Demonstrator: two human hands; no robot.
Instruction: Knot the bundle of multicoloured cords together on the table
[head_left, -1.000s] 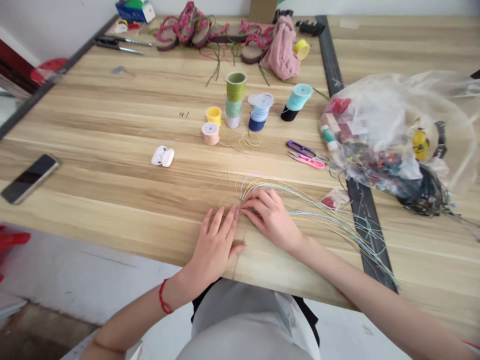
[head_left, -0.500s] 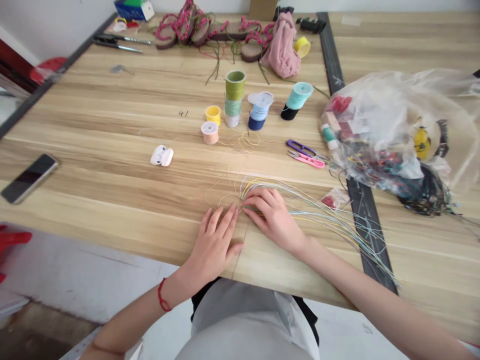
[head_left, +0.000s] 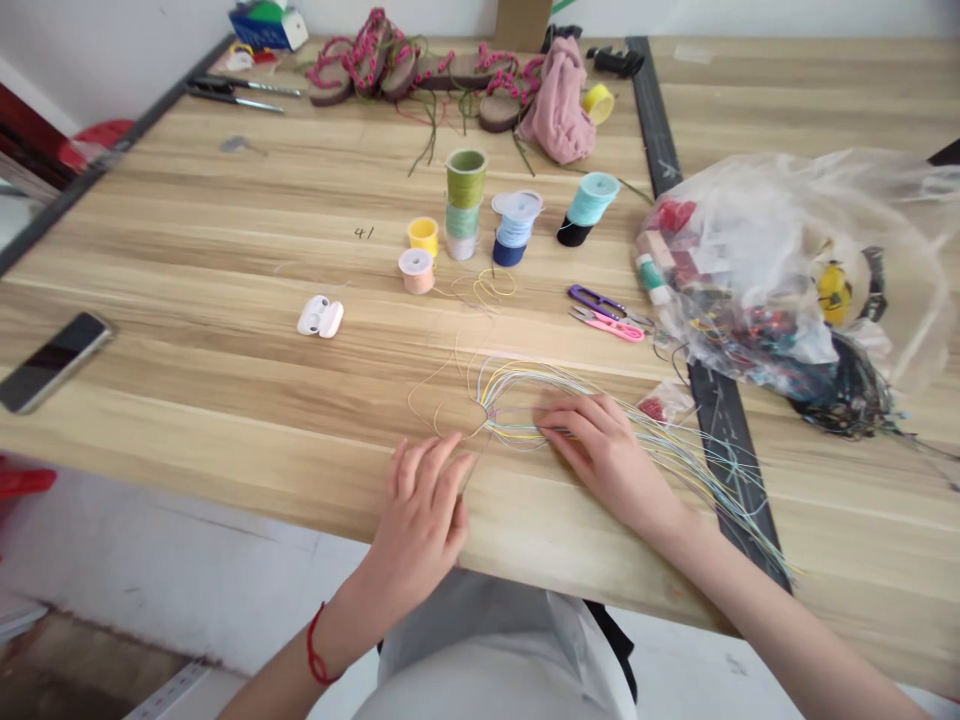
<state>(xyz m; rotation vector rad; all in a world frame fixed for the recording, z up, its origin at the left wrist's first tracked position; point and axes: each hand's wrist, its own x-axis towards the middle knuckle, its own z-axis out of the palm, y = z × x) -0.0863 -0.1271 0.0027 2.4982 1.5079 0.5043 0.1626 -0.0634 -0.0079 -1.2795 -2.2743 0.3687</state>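
Note:
A bundle of thin pastel threads (head_left: 517, 382) lies on the wooden table (head_left: 225, 380), gathered at a point near the middle and fanning out to the right. My right hand (head_left: 604, 455) lies on these threads with its fingers stretched out flat, fingertips pointing left. My left hand (head_left: 424, 510) rests flat near the table's front edge, fingers apart, its tips just short of a loose yellowish thread loop (head_left: 435, 400). Neither hand grips anything.
Behind the threads stand several thread spools (head_left: 466, 190), with purple snips (head_left: 600, 299) and pink snips (head_left: 611, 325) to the right. A full plastic bag (head_left: 787, 250) sits at right. An earbud case (head_left: 321, 316) and a phone (head_left: 51, 360) lie at left. Beaded sandals (head_left: 420, 65) and a pink cloth (head_left: 559, 105) lie at the back.
My right hand has slid to the right along the threads, away from my left hand. My left hand has drawn back a little toward the table edge. The gathered point of the threads now shows.

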